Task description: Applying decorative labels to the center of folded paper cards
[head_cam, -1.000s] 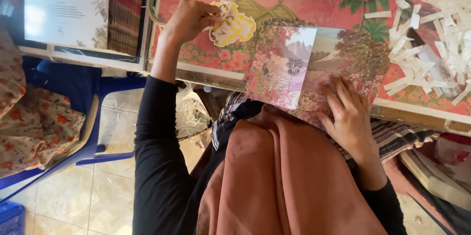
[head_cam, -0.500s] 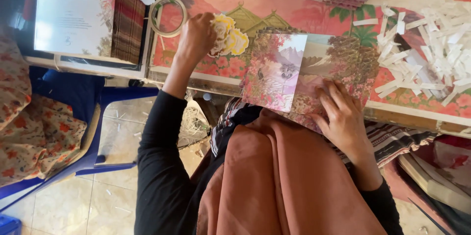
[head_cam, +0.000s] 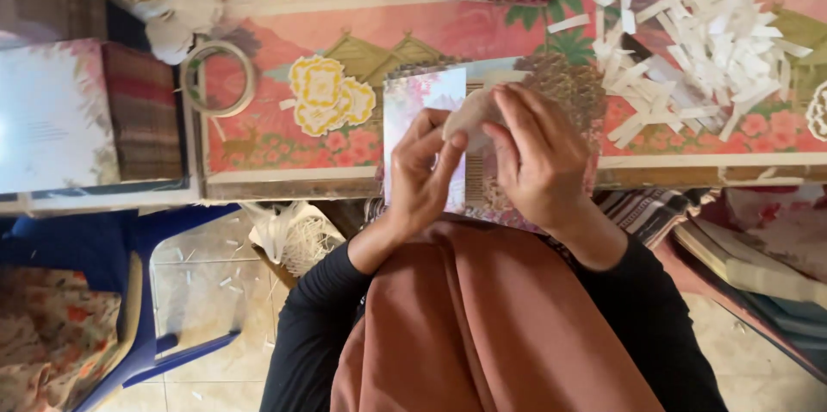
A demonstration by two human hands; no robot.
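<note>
Pale round paper cut-out (head_cam: 469, 115) — thin, matte, at frame centre, pinched between left hand (head_cam: 422, 173) and right hand (head_cam: 538, 154), over a glossy floral printed card (head_cam: 431, 132) at the table edge. Yellow lacy paper flowers (head_cam: 326, 95), a tape ring (head_cam: 218, 78) and white paper strips (head_cam: 715, 42) lie on the pink patterned tabletop (head_cam: 482, 24) — tiled floor (head_cam: 198, 266) lower left.

A small pale cutout (head_cam: 469, 115) is pinched between both hands above a floral printed card (head_cam: 431, 132) lying flat at the worktop's near edge
</note>
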